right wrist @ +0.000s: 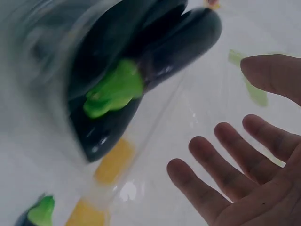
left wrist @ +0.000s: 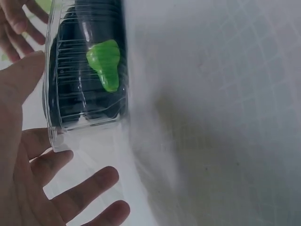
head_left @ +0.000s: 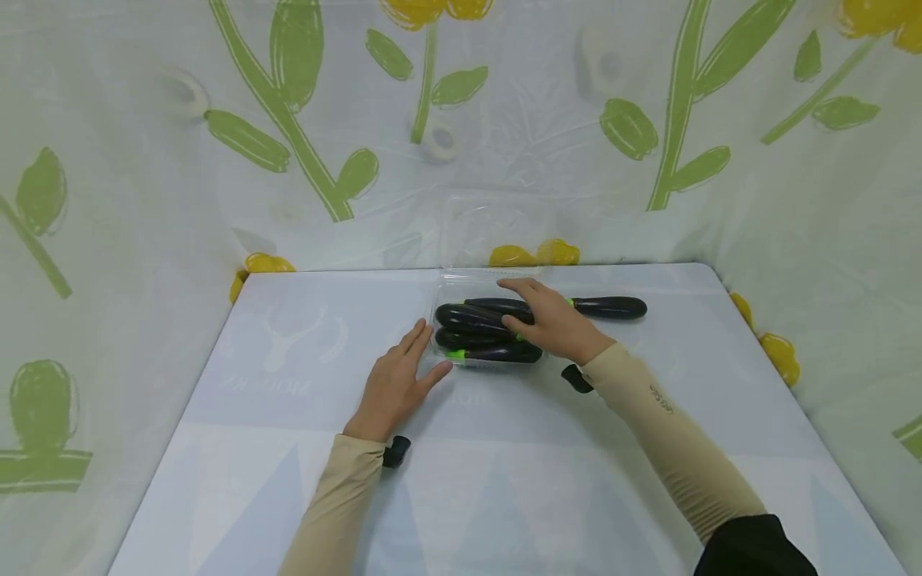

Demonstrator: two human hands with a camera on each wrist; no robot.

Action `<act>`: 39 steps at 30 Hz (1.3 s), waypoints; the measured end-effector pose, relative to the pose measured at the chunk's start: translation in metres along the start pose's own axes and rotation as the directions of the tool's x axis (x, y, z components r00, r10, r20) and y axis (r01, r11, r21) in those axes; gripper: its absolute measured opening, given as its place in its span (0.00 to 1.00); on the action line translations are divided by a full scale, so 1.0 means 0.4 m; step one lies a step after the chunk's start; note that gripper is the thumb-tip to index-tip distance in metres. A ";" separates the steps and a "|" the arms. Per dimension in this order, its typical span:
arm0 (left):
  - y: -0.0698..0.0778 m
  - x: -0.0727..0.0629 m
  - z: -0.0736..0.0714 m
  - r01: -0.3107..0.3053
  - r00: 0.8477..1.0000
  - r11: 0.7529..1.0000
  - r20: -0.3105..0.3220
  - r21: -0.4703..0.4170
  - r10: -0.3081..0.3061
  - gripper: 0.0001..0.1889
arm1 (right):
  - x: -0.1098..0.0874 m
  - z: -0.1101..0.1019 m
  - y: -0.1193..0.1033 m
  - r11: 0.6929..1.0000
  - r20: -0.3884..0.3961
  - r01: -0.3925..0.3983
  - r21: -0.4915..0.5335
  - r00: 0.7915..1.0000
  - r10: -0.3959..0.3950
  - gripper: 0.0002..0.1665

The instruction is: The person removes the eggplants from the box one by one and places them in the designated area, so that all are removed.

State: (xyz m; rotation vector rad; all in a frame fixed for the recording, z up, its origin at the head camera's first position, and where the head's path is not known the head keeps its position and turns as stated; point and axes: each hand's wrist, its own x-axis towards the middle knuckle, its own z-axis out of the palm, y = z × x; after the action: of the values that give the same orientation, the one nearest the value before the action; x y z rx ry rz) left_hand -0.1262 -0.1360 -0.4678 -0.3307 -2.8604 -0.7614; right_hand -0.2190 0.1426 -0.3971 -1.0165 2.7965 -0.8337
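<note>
A clear plastic clamshell box (left wrist: pixel 89 123) holds several dark eggplants (head_left: pixel 471 320) with bright green caps, lying lengthwise. Its transparent lid (head_left: pixel 497 214) stands raised at the back. My left hand (head_left: pixel 392 388) is at the box's left front corner, thumb along the wall and straight fingers beside the corner. Over the right part of the box, my right hand (head_left: pixel 558 320) has its fingers spread and holds nothing; in the right wrist view the eggplants (right wrist: pixel 108 134) appear beyond its fingertips. One loose eggplant (head_left: pixel 611 308) lies on the table right of the box, its cap partly behind my right hand.
The white table (head_left: pixel 288 384) has its back edge just behind the box. A pale curtain (head_left: pixel 519 104) printed with green leaves and yellow flowers surrounds the table at the back and sides.
</note>
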 end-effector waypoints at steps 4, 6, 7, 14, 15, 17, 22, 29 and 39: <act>-0.001 0.011 0.006 0.009 1.000 1.000 0.026 0.006 -0.009 0.43 | 0.022 0.019 -0.034 0.999 0.029 0.023 -0.035 0.999 -0.022 0.38; 0.000 0.014 0.009 0.002 1.000 1.000 0.023 0.005 -0.003 0.44 | 0.032 0.029 -0.042 0.998 0.037 0.029 -0.048 0.999 -0.028 0.39; 0.000 0.016 0.011 -0.002 1.000 1.000 0.020 0.004 0.002 0.44 | 0.036 0.034 -0.045 0.998 0.043 0.029 -0.060 0.999 -0.026 0.39; 0.002 0.019 0.011 0.017 1.000 1.000 0.024 -0.011 -0.017 0.44 | 0.067 0.063 -0.061 0.998 0.080 -0.011 -0.068 0.997 0.017 0.39; 0.002 0.019 0.012 0.014 1.000 1.000 0.018 -0.007 -0.014 0.43 | 0.071 0.067 -0.062 0.997 0.086 -0.019 -0.071 0.996 0.026 0.39; 0.003 0.019 0.012 0.005 1.000 1.000 0.000 -0.001 -0.005 0.43 | 0.078 0.074 -0.065 0.997 0.097 -0.037 -0.073 0.994 0.044 0.39; 0.010 0.017 0.016 -0.026 0.998 0.999 -0.058 0.025 0.028 0.43 | 0.089 0.092 -0.068 0.995 0.121 -0.059 -0.083 0.990 0.069 0.40; 0.026 0.012 0.023 0.006 0.997 0.997 -0.080 0.072 -0.001 0.44 | 0.092 0.108 -0.076 0.992 0.127 -0.047 -0.115 0.990 0.062 0.41; 0.042 0.004 0.031 0.034 0.994 0.995 -0.109 0.092 -0.024 0.44 | 0.095 0.117 -0.081 0.990 0.121 -0.058 -0.132 0.990 0.074 0.39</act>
State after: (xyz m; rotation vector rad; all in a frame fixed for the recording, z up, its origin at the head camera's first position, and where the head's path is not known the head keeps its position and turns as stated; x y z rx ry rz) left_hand -0.1246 -0.1152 -0.4704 -0.2288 -2.7934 -0.6268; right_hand -0.2193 0.0767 -0.4156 -0.9508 2.7890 -0.5688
